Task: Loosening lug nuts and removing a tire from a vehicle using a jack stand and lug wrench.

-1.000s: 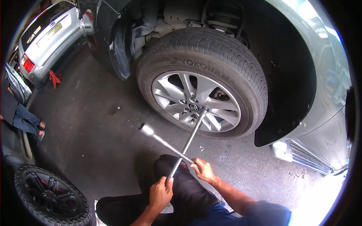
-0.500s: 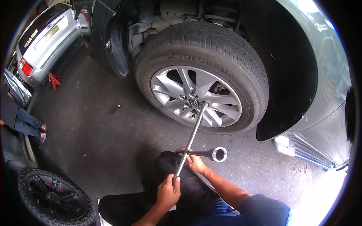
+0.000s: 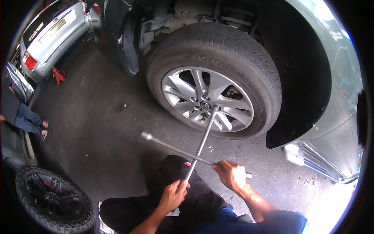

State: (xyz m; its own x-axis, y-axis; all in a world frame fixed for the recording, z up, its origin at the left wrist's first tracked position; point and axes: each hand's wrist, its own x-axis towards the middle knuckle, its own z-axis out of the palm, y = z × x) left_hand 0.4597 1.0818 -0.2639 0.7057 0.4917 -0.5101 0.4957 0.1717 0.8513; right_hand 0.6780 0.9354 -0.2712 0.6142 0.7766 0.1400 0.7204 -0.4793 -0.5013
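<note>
A metal four-way lug wrench [image 3: 201,145] has one socket end on a lug nut of the silver alloy wheel [image 3: 230,103], which carries a black tire [image 3: 218,43]. Its shaft slopes down toward me. My left hand [image 3: 174,195] is closed round the near end of that shaft. On the cross bar, my right hand [image 3: 231,175] grips the right arm, with a socket tip showing just past the fingers. The opposite arm of the bar reaches out to the left over the floor. Several lug nuts sit around the hub centre.
Above the tire is the open wheel arch, with a side step [image 3: 313,158] at right. A loose black wheel [image 3: 54,199] lies at lower left. Farther off are a red jack stand [image 3: 59,76], a silver vehicle [image 3: 54,35] and a standing person [image 3: 27,117].
The wrench's cross bar has turned about its shaft and now lies out to both sides. My right hand has moved right and up with it. My left hand keeps its hold.
</note>
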